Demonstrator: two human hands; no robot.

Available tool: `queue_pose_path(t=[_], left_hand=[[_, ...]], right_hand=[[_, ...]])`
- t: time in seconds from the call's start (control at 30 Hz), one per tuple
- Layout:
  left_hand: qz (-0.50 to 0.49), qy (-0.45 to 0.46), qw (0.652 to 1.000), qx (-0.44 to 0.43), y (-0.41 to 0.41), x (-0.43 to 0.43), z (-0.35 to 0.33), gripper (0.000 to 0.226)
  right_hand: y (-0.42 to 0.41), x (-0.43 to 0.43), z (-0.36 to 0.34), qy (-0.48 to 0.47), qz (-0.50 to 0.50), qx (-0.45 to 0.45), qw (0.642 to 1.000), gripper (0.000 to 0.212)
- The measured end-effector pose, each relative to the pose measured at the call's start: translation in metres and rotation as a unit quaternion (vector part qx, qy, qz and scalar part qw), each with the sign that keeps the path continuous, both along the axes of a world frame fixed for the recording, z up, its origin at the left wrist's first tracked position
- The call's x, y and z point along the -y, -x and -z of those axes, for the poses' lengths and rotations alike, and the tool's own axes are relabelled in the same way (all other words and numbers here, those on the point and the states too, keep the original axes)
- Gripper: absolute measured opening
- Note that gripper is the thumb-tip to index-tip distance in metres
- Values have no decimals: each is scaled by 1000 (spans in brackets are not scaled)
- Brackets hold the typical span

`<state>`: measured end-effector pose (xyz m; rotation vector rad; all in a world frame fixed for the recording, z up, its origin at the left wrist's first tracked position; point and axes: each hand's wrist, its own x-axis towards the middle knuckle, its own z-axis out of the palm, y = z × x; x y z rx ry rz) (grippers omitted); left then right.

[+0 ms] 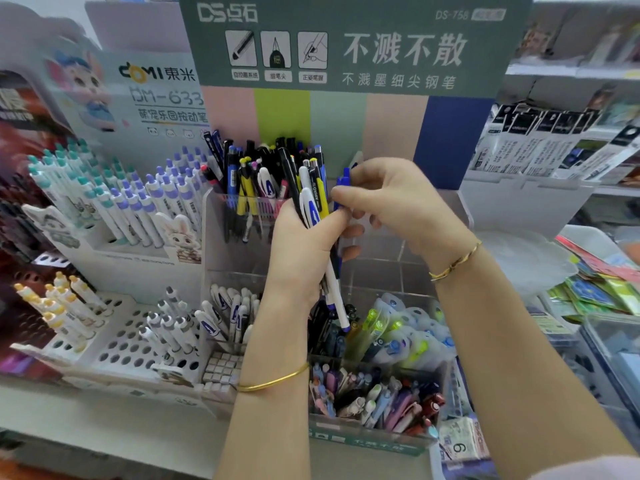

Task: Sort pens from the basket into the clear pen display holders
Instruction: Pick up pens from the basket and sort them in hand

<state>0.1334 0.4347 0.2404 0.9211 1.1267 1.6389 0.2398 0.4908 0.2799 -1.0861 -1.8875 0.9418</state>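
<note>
- Head view is showing the left hand (304, 244) clenching a bundle of pens (313, 206) in front of the clear display holders (377, 271), while the right hand (391, 202) is pinching a blue pen (343, 183) at its upper end between thumb and fingertips.
- Bundle is standing close to upright, its long axis running up and down with a slight lean; clip and clicker ends are pointing up, and a white pen's tip (344, 327) is poking out below the fist, toward the lower compartments.
- Blue pen is lying roughly parallel to the bundle and touching it, cap end upward.
- Pink basket (256, 206) is sitting in the upper left holder compartment, just behind the left hand, with many pens crowding upright inside it.
- Likely risk: drawing the blue pen out could be dragging neighbouring pens along, since clips may be snagging on each other.
- Another likely risk: the left fist is gripping several slick barrels at once, so loosening it could be letting the low-hanging white pen slide into the wrong compartment below.
- Compartments below are looking full, so a pen pushed in at a tilt may be jamming against those already there.
</note>
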Motion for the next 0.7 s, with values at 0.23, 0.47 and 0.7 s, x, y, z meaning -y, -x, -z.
queue_pose_path(t=[0.23,0.47,0.7], left_hand=[[-37,23,999,4,11,0,3,23],[-48,27,998,-2,13,2,4,29],[-30,26,999,-2,14,4,4,26]], right_hand=[[-4,-21,-20,-141,219,-291,921,16],[24,-36,-1,-195,175,-95,960,12],[36,-38,10,-150,176,-37,972,22]])
